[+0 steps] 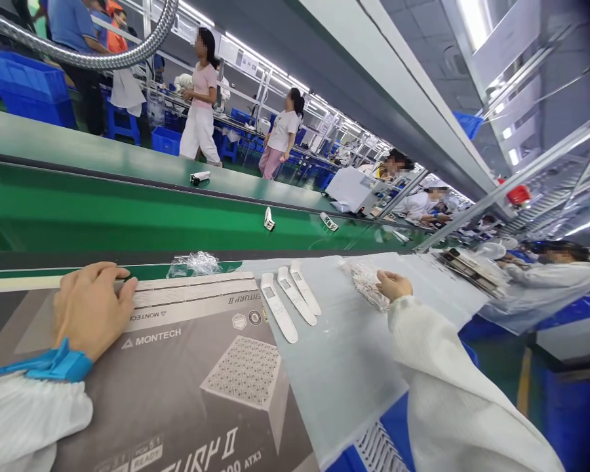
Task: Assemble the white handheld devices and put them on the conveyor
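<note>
My left hand [93,308], with a blue wrist strap, lies on the far left part of a grey printed cardboard sheet [177,387]. Its fingers point toward the conveyor and the thumb stands apart. Three long white plastic housings [295,295], each with a small window near the top, lie side by side right of the sheet. At the right, my right hand [394,286] is closed, fingertips together, beside a heap of small clear-and-whitish pieces [366,283]. Whether something tiny is between those fingers cannot be made out.
Beyond the bench runs a green conveyor [128,219] carrying white parts [269,219]. Crumpled clear plastic [195,263] sits by its edge. A pale sheet [344,347] covers the bench at right. Dark flat parts [472,272] are stacked farther right. Several people stand or sit beyond.
</note>
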`<state>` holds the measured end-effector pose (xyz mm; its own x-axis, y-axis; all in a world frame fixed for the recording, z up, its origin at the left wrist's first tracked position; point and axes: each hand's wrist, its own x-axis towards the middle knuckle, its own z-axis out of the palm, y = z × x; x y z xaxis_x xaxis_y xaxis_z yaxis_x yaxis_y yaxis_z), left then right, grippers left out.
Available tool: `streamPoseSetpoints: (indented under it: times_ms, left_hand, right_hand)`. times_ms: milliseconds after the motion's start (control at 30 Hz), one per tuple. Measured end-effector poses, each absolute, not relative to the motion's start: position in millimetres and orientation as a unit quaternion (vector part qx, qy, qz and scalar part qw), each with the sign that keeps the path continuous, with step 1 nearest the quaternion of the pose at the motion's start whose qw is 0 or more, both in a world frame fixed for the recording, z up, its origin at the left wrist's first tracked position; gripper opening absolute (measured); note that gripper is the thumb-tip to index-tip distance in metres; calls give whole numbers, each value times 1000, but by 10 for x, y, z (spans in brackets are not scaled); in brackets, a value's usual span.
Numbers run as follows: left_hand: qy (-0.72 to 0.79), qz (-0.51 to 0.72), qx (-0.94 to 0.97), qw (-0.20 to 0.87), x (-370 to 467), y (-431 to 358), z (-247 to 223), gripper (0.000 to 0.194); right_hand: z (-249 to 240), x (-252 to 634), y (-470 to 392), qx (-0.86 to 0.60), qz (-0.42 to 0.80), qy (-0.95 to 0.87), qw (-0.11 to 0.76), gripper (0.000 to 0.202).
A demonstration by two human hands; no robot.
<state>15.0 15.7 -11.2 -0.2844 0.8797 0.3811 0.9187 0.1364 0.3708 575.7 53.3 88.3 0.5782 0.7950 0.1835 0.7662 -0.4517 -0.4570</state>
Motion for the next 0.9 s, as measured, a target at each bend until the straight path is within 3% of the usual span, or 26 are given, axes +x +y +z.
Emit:
streamPoseSetpoints:
  times_ms: [133,267,367,567,700,800,900]
  left_hand:
    - [-756,-272,-595,36,163,135,-85,41]
    - [-749,-277,-601,35,165,134,-92,37]
    - [-745,-290,-600,40,161,145,-116,33]
    - [-745,-305,-592,34,204,114,-96,25]
    - [-741,-317,-591,24,249,82,-64,19]
    - [-746,-319,-584,12,278,65,-52,18]
    - [-746,-322,-583,4,301,49,-39,17]
  right_hand:
    - [850,5475,580,-842,114,-453,271,30]
    - [827,4745,643,-731,291,-566,246,30]
    - [895,4044,600,-526,447,-711,133,42]
    - [935,2935,589,-266,557,-784,-63,48]
    - [814,2623,1078,-288,482,-826,-55,38]
    - [709,2624,1658,-474,293,-830,32,27]
    - [564,2781,2174,-633,133,-750,136,37]
